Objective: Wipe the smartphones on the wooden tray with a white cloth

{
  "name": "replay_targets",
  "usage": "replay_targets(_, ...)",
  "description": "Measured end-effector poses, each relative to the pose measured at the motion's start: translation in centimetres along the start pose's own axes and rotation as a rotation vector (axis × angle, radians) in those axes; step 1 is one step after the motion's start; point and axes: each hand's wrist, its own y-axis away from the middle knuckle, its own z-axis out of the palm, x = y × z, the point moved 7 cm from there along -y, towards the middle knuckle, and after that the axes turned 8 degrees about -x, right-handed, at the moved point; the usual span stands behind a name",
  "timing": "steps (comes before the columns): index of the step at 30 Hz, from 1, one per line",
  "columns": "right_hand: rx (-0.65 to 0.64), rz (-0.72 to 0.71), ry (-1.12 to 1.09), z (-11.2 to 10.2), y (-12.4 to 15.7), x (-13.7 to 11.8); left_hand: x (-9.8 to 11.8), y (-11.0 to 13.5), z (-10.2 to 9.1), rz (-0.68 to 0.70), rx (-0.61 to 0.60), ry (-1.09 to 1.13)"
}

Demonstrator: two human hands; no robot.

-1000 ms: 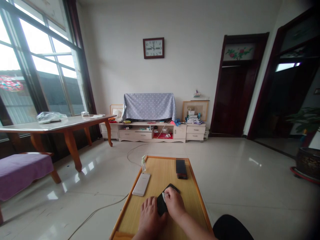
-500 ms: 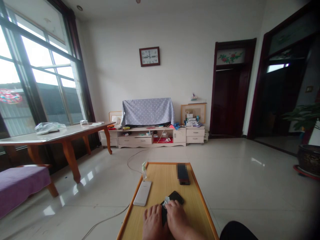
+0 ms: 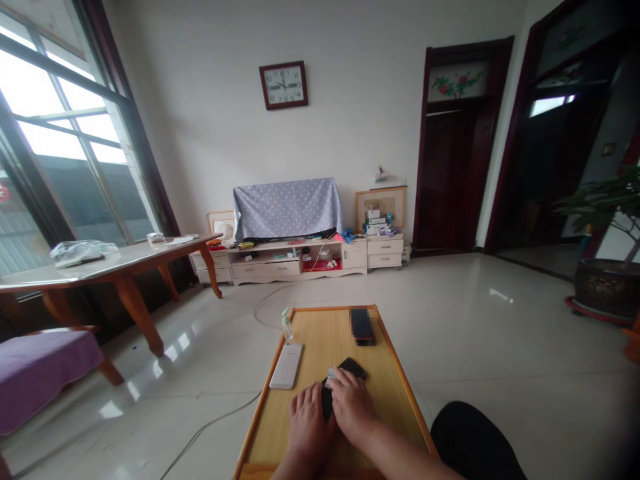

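A black smartphone (image 3: 354,367) lies slantwise on the small wooden table (image 3: 320,327). My left hand (image 3: 309,417) is closed around its near left end, fingers along the edge; the thumb is mostly hidden. In my right hand (image 3: 353,403) is a crumpled whitish wipe (image 3: 331,377), pressed by the fingertips onto the phone's upper face. My right palm covers part of the phone. To the left lies a white smartphone (image 3: 287,366), with a small clear spray bottle (image 3: 287,327) with a pale green top just beyond it.
A dark, pixelated object (image 3: 363,325) lies at the table's far right corner. A cable (image 3: 215,423) runs over the floor on the left. My dark-clad knee (image 3: 473,440) is right of the table. Farther off stand a long table (image 3: 145,257) and a low cabinet (image 3: 270,270).
The view has tilted down and turned slightly right, so the room sits higher in it. My right hand and the wipe have slid slightly farther along the phone. My left hand stays in place.
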Motion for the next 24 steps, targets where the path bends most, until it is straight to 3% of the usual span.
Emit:
replay_targets(6, -0.085, -0.062, -0.047, 2.0, 0.9, -0.4, -0.1, -0.3, 0.7, -0.007, -0.019, -0.047)
replay_targets(16, -0.173, 0.080, 0.001, 0.8, -1.0, 2.9, 0.7, -0.2, 0.2, -0.020, 0.027, -0.041)
replay_targets(21, -0.208, 0.025, -0.024, 2.3, 0.5, 1.5, 0.5, -0.4, 0.7, -0.018, 0.033, -0.060)
replay_targets(24, -0.219, -0.006, -0.037, 1.9, 1.0, 1.3, 0.6, -0.4, 0.6, -0.013, 0.036, -0.056)
